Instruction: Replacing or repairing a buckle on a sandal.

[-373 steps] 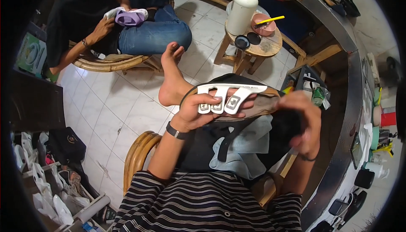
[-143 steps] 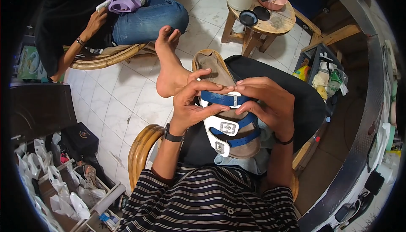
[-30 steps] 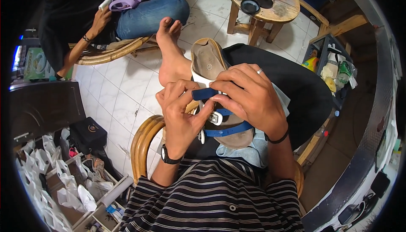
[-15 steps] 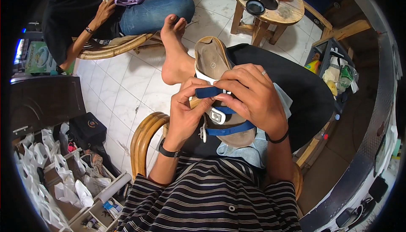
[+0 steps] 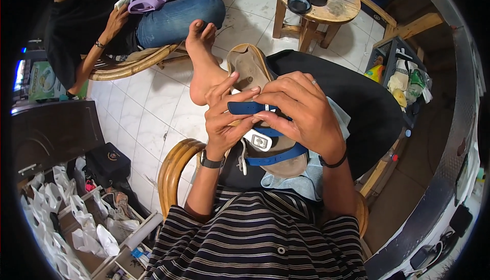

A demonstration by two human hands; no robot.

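A sandal (image 5: 250,71) with a brown footbed and blue and white straps lies across my lap, partly covered by my hands. My right hand (image 5: 301,109) is closed, pinching a dark blue strap (image 5: 242,108) between thumb and fingers. Around the strap's free, holed end is my left hand (image 5: 224,114), its thumb below and fingers above, some of them raised. Just under the hands sits a white buckle piece (image 5: 259,141) with a square emblem. A second blue strap (image 5: 286,156) crosses the footbed closer to me, and a loose white strap (image 5: 243,163) hangs at its left.
A light blue cloth (image 5: 301,185) lies under the sandal on my lap. To the left stand a rattan armrest (image 5: 171,173), a black box (image 5: 108,160) and white bags (image 5: 84,229). Beyond, another person holds a purple-and-white shoe (image 5: 148,2) beside a round wooden stool (image 5: 337,9).
My left fingers have lifted and spread somewhat above the blue strap. My right hand keeps its pinch. The whole view has shifted slightly.
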